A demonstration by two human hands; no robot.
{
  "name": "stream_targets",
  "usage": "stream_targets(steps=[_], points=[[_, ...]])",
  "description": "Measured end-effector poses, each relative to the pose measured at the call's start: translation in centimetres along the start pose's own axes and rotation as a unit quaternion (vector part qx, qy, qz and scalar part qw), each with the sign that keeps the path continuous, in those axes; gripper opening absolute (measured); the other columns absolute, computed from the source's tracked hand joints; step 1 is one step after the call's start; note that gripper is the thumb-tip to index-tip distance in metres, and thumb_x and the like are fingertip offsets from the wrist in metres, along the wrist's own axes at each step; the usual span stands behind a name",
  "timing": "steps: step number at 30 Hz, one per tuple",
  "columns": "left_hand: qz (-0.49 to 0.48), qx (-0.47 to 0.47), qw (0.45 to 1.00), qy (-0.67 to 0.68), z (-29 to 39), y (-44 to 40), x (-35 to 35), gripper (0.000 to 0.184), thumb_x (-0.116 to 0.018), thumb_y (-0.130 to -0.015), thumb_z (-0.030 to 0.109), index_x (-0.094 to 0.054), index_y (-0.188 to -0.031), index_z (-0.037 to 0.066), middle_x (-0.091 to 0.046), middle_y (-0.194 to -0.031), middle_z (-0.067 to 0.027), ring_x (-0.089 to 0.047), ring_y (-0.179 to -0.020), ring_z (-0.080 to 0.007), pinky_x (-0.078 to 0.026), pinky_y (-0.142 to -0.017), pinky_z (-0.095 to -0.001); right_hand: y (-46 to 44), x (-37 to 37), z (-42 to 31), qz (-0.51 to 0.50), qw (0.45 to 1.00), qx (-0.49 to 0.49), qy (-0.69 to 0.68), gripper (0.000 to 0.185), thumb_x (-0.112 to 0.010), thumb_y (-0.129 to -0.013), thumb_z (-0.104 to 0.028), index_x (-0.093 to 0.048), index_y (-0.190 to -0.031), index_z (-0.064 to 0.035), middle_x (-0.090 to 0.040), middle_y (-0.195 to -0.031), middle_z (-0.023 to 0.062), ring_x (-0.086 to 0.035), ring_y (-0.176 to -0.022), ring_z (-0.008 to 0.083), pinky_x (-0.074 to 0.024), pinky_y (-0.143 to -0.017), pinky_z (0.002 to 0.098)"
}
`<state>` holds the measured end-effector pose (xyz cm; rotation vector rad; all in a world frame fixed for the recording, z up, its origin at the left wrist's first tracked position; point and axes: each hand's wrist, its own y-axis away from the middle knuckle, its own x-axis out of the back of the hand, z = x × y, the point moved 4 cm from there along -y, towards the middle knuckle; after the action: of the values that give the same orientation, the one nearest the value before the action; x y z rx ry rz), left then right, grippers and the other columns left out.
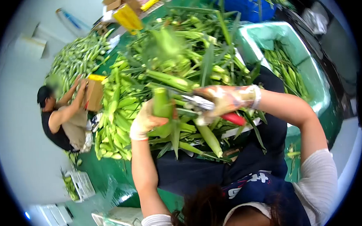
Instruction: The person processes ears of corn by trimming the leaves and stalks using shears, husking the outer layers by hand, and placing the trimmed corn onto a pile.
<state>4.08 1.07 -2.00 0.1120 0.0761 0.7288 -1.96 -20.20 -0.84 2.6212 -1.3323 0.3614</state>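
Note:
My left hand (pixel 144 121), in a pale glove, is closed around a green ear of corn (pixel 161 103) that stands upright in its husk. My right hand (pixel 224 100), in a stained glove, grips pruning shears (pixel 200 102) with a red handle. The metal blades point left, close beside the ear; whether they touch it I cannot tell. Under and beyond both hands lies a big heap of husked corn (pixel 125 103) with long leaves and stalks. A blurred green piece (pixel 166 42) shows above the heap.
At the left a person (pixel 55 117) sits by a cardboard box (pixel 94 94), near another corn pile (pixel 77 55). A foam box (pixel 317 74) holding green ears stands at the right, a blue bin (pixel 245 7) behind it. White crates (pixel 83 184) stand lower left on the green floor.

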Motion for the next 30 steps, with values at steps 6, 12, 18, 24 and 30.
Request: stream_targets(steps=[6,12,18,24,30], points=[[0.436,-0.047,0.892,0.111,-3.2,5.4,16.9,0.063,-0.064,-0.08,0.041,-0.048,-0.125,0.0,-0.056,-0.117,-0.0163,-0.052,-0.109,-0.0263,-0.039,-0.098,-0.0417,8.7,8.2,1.8,0.284,0.941,-0.02,-0.183,0.031,-0.069,-0.08,-0.021,-0.059,-0.101,0.0003,-0.063,-0.076,0.008,-0.057,-0.055,0.0102,-0.049,-0.052,0.0242],[0.589,0.099,0.767,-0.234,-10.6,11.1,26.9,0.054,-0.058,-0.085,0.01,-0.038,-0.135,0.002,-0.047,-0.13,-0.0179,-0.049,-0.116,-0.028,-0.041,-0.099,-0.0354,31.9,20.5,22.4,0.493,0.684,-0.514,0.162,0.054,-0.063,-0.071,-0.043,-0.058,-0.098,0.0027,-0.064,-0.081,0.0171,-0.061,-0.073,0.0273,-0.0485,-0.068,0.038],[0.611,0.106,0.781,-0.071,-12.4,3.8,29.8,0.054,-0.053,-0.089,0.02,-0.035,-0.137,0.003,-0.042,-0.136,-0.0161,-0.046,-0.12,-0.0266,-0.04,-0.098,-0.0334,39.2,17.1,40.3,0.446,0.491,-0.712,0.229,0.037,-0.062,-0.077,-0.036,-0.065,-0.095,-0.004,-0.065,-0.102,0.0168,-0.064,-0.096,0.0299,-0.0514,-0.08,0.0392],[0.592,0.083,0.799,-0.062,-8.8,2.5,32.7,0.055,-0.047,-0.093,0.029,-0.033,-0.139,0.003,-0.037,-0.141,-0.0144,-0.044,-0.123,-0.0253,-0.039,-0.097,-0.0313,40.8,14.8,45.4,0.409,0.46,-0.713,0.336,0.042,-0.064,-0.076,-0.032,-0.056,-0.107,-0.0045,-0.064,-0.102,0.0189,-0.063,-0.094,0.0348,-0.0496,-0.082,0.0423],[0.549,-0.004,0.835,-0.033,-1.8,0.5,27.5,0.042,-0.041,-0.098,0.031,-0.047,-0.128,0.002,-0.055,-0.124,-0.0101,-0.055,-0.103,-0.0144,-0.042,-0.075,-0.022,38.7,15.6,34.1,0.493,0.599,-0.615,0.137,0.062,-0.076,-0.063,-0.034,-0.053,-0.11,-0.0002,-0.064,-0.096,0.0197,-0.062,-0.091,0.0321,-0.0487,-0.08,0.0378]])
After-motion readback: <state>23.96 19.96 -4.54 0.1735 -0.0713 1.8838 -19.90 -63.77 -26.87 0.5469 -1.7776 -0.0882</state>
